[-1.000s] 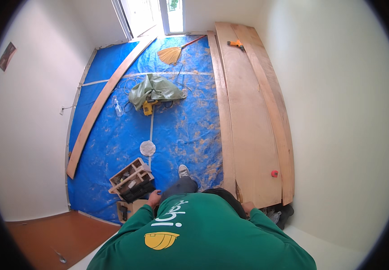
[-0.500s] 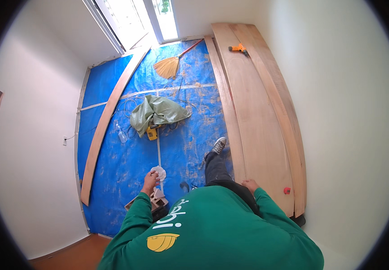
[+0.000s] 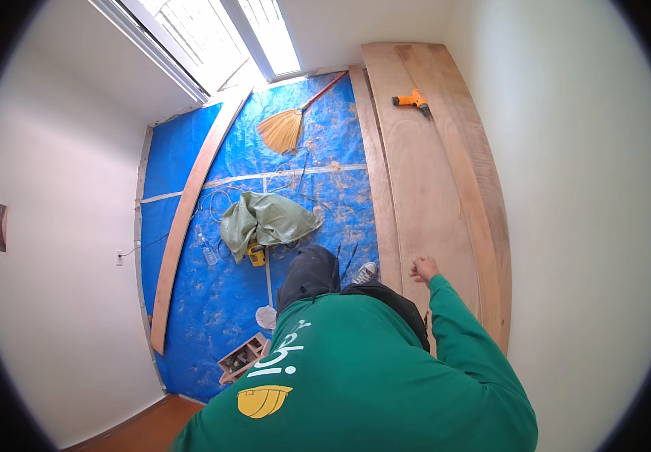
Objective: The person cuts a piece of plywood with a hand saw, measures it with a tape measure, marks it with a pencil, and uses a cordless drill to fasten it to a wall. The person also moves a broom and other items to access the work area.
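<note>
My right hand (image 3: 424, 270) is over the long wooden panel (image 3: 419, 196) on the right, its fingers curled together. Whether anything small is between them cannot be made out. My left hand is out of sight, hidden by my green-sleeved body. On the panel's far part lies an orange power drill (image 3: 413, 102). A wooden tool box (image 3: 243, 357) with compartments sits at my left side, close to a round whitish object (image 3: 266, 317) on the blue sheet. My bent knee (image 3: 309, 277) rises in front of me.
A green sack (image 3: 269, 218) partly covers a yellow power tool (image 3: 256, 255) on the blue sheet (image 3: 205, 301). Beside them are cords and a plastic bottle (image 3: 208, 251). A straw broom (image 3: 281, 131) lies farther off. A long plank (image 3: 189, 203) runs along the left.
My left hand has dropped out of view from near the round whitish object. My right hand has moved forward over the panel. My knee has come up, and a red object on the panel is now hidden.
</note>
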Demonstrator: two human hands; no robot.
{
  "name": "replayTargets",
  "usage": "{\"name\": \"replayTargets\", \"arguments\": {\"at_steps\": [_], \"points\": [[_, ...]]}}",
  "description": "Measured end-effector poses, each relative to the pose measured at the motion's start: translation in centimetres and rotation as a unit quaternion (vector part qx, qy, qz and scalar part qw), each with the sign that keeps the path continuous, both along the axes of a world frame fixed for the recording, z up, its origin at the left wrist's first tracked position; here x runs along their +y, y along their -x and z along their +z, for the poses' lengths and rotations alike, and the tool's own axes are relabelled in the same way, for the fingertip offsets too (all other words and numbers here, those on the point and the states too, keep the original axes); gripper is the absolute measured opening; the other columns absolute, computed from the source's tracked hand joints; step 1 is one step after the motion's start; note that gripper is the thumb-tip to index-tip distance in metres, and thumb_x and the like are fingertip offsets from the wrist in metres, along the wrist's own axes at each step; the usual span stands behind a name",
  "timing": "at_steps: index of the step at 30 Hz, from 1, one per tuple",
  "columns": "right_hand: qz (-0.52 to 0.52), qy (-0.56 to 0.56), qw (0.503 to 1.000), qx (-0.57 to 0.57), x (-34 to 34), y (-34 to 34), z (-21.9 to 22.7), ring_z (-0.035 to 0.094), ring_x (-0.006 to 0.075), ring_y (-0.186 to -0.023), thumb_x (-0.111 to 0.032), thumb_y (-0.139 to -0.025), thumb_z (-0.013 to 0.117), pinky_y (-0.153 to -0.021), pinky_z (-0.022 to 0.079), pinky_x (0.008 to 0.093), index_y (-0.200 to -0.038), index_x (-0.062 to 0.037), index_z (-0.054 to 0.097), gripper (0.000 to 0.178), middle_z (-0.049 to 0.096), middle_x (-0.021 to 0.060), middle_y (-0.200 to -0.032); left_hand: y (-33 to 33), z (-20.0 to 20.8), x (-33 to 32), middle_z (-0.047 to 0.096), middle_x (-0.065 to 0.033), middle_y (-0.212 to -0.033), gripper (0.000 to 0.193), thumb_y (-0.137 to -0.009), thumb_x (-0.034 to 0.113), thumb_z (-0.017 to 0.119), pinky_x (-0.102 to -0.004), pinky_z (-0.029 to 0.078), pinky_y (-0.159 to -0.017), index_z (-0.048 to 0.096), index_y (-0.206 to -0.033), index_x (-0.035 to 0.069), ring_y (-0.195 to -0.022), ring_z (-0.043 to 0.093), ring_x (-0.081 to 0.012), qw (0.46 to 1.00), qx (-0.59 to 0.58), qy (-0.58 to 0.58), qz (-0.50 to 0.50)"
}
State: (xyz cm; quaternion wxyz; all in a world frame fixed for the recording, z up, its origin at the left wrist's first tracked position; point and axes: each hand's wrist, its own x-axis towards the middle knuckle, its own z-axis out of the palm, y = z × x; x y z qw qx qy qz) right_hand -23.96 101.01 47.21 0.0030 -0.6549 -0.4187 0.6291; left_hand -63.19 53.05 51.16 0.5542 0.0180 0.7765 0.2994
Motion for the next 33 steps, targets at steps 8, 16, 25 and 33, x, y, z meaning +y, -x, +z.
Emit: {"name": "replayTargets", "arguments": {"at_steps": [8,16,25,33], "points": [[-0.012,-0.012,0.999,0.034,18.9,13.5,2.7,0.074,0.0176,-0.068,-0.027,-0.103,0.064,-0.053,0.055,0.0321,-0.117,-0.0072,0.070,0.025,0.073,0.0068,-0.087,13.3,0.8,24.1,0.074,-0.0131,-0.133,0.051,-0.106,0.032,0.070,-0.0376,0.056,-0.099,0.064,-0.145,-0.002,-0.116,0.070,-0.0225,0.997,0.007,-0.012,-0.081],[0.183,-0.078,0.976,-0.093,26.5,20.2,1.2,0.076,0.0303,-0.077,-0.021,-0.098,0.069,-0.072,0.062,0.0542,-0.104,-0.0018,0.077,0.022,0.075,0.0161,-0.087,37.0,-3.2,53.4,0.076,-0.0131,-0.134,0.048,-0.106,0.029,0.072,-0.0361,0.059,-0.096,0.068,-0.142,-0.004,-0.116,0.072,-0.0216,0.998,-0.018,0.029,0.045],[-0.189,0.058,0.978,-0.067,52.6,42.0,6.7,0.074,0.0225,-0.075,-0.024,-0.106,0.059,-0.059,0.059,0.0407,-0.119,-0.0065,0.071,0.025,0.071,0.0088,-0.093,62.7,3.3,89.7,0.069,-0.0075,-0.115,0.063,-0.101,0.039,0.075,-0.0388,0.058,-0.076,0.057,-0.153,0.008,-0.093,0.069,-0.0218,0.993,0.021,-0.002,-0.120],[-0.068,0.004,0.997,0.038,78.8,58.8,8.4,0.074,0.0177,-0.078,-0.029,-0.106,0.065,-0.070,0.060,0.0344,-0.135,-0.0027,0.066,0.039,0.074,0.0088,-0.097,72.6,4.7,119.6,0.071,-0.0115,-0.126,0.066,-0.103,0.034,0.071,-0.0396,0.060,-0.081,0.052,-0.158,0.001,-0.102,0.070,-0.0232,0.973,0.031,-0.005,-0.229]]}}
